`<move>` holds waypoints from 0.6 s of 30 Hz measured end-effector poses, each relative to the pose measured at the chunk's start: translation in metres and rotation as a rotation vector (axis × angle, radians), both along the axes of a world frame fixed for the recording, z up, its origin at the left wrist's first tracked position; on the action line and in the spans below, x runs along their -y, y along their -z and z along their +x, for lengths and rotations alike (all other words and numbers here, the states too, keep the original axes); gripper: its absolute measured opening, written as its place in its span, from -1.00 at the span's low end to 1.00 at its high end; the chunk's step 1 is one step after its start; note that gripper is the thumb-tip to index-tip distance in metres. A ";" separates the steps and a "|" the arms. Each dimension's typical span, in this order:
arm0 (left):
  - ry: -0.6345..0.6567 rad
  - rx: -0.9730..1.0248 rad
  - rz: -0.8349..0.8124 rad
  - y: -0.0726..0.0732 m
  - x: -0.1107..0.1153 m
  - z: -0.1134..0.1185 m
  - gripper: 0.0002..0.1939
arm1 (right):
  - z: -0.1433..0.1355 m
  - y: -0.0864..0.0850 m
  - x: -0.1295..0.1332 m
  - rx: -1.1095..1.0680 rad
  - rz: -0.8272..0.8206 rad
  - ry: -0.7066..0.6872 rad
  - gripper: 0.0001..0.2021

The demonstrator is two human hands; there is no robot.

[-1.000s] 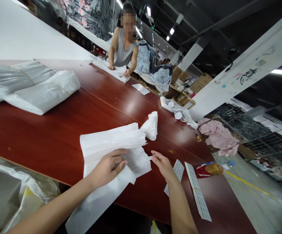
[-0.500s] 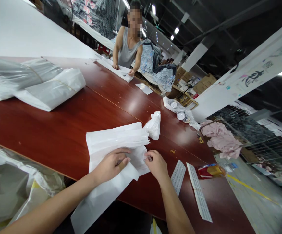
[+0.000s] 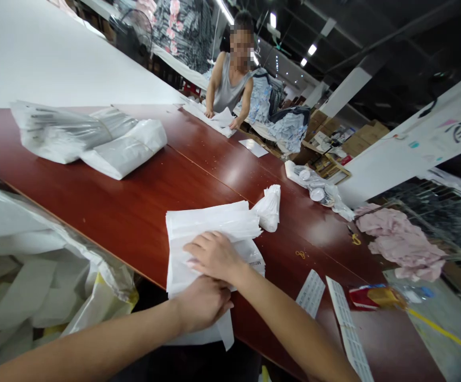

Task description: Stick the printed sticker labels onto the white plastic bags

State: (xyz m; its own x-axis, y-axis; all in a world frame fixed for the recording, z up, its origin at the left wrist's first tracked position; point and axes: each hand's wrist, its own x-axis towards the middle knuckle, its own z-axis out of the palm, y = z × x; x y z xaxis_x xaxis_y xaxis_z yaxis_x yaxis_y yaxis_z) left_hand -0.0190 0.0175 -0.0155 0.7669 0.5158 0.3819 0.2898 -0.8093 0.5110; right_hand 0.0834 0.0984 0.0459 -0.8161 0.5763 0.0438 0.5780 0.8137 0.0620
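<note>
A stack of thin white plastic bags (image 3: 210, 215) lies in front of me at the table's near edge. My right hand (image 3: 216, 257) rests flat on the stack, its fingers stretched out to the left. Just below it, my left hand (image 3: 202, 305) is closed on the top bag (image 3: 225, 330), whose lower end hangs past the table edge. My right wrist crosses close above the left knuckles, and the left fingertips are partly hidden. Dark printed letters show at the stack's right side. A bunched white plastic bundle (image 3: 269, 209) touches the stack's far right corner.
Banded bundles of plastic bags (image 3: 127, 148) lie at the left of the red-brown table (image 3: 135, 212). Sticker sheets (image 3: 347, 323), a bottle (image 3: 377, 296) and yellow-handled scissors (image 3: 354, 236) are at the right. A co-worker (image 3: 230, 79) handles white sheets across the table. An open sack (image 3: 55, 276) stands lower left.
My right hand has moved left from the stack's right edge onto its top. My left hand has drawn back toward me, closing on the bag. The view has shifted left.
</note>
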 end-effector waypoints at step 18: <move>-0.177 0.497 -0.923 -0.023 -0.045 -0.050 -0.61 | 0.091 0.031 0.048 -0.585 -0.158 0.687 -0.76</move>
State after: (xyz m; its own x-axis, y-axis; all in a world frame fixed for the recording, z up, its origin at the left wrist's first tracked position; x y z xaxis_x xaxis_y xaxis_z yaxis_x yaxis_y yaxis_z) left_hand -0.0690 0.0628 0.0077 0.5184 0.8544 0.0352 -0.0446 -0.0140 0.9989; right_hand 0.1741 0.0501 0.0151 -0.1643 0.9612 0.2216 0.8420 0.2537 -0.4761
